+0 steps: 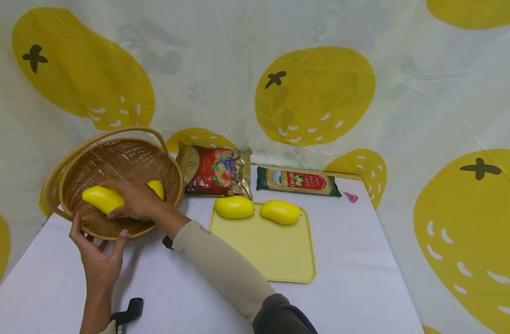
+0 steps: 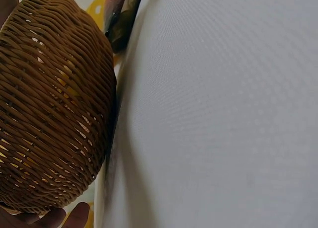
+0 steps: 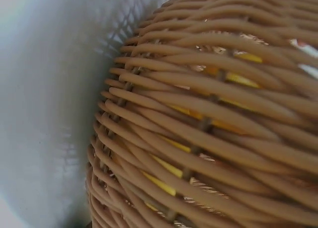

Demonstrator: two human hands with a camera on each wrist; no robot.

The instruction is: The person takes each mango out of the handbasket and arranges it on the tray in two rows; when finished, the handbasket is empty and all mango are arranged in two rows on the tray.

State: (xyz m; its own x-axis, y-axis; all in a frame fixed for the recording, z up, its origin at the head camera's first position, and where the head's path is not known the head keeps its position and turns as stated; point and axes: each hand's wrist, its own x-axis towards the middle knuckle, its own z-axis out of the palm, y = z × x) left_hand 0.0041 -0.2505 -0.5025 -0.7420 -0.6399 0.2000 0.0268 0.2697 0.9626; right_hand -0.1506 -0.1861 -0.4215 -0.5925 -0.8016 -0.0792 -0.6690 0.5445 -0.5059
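Over the white table [image 1: 355, 260], hands [image 1: 98, 262] [image 1: 136, 199] grip a basket [image 1: 125, 162] (left) and mango [image 1: 100, 198] (right).

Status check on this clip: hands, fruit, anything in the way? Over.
Left hand holding wicker basket at near side. Right hand inside, gripping yellow fruit. No obstruction seen; right hand partly hides basket's contents.

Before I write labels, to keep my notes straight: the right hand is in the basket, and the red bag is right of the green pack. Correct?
Not quite: the red bag is left of the green pack, as the head view shows. The right hand is indeed in the basket.
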